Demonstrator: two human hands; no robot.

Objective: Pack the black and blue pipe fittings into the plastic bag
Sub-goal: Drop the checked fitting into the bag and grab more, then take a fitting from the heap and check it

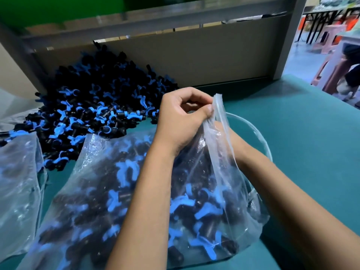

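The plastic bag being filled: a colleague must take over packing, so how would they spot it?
On the green table, look in front of the loose pile of fittings. The plastic bag lies there, full of fittings. Unlike the other bag at the left edge, its mouth is pinched up by the left hand.

I work at a factory packing bench: a bulk heap of fittings (pixel 93 106) on the green table (pixel 303 133), stools (pixel 331 61) on bare floor beyond

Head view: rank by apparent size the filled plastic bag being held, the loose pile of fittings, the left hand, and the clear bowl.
1. Filled plastic bag, though nearness inflates it.
2. Loose pile of fittings, farther away, so possibly truly larger.
3. Left hand.
Clear bowl: mostly hidden, not rankable.
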